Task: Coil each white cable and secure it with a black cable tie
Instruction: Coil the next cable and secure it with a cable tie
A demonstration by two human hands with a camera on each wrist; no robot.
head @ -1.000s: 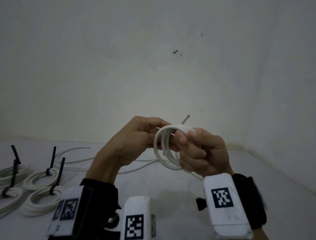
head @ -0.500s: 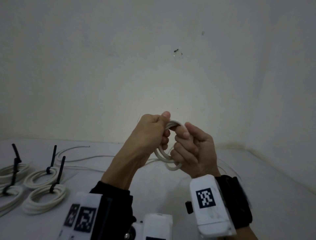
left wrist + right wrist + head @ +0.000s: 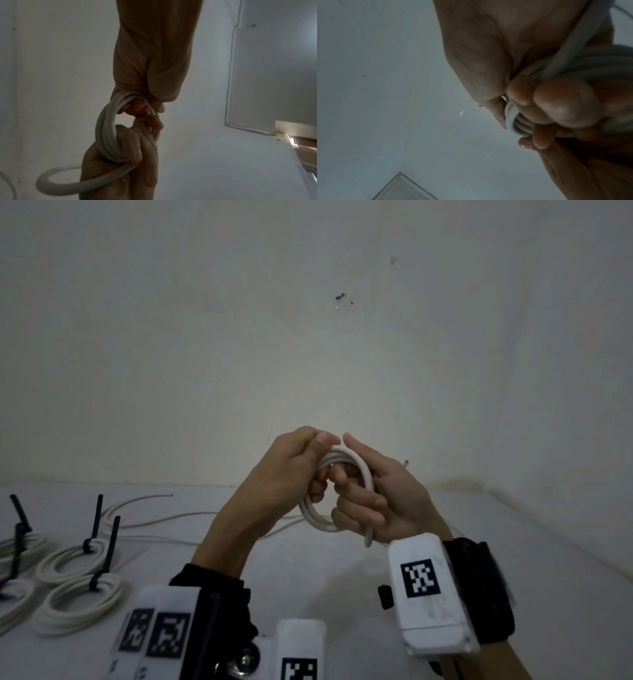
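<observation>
Presently you hold the white cable coil (image 3: 337, 494) raised above the worktop (image 3: 342, 570), between both hands. Your left hand (image 3: 284, 474) has its fingers curled round the top of the coil; your right hand (image 3: 380, 501) grips its right side, fingers threaded through the loop. Four tied coils (image 3: 80, 602), each bound by a black cable tie (image 3: 106, 556), lie at the worktop's left.

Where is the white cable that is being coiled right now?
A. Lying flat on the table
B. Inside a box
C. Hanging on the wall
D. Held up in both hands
D: the left hand and right hand both grip the white cable above the table.
</observation>
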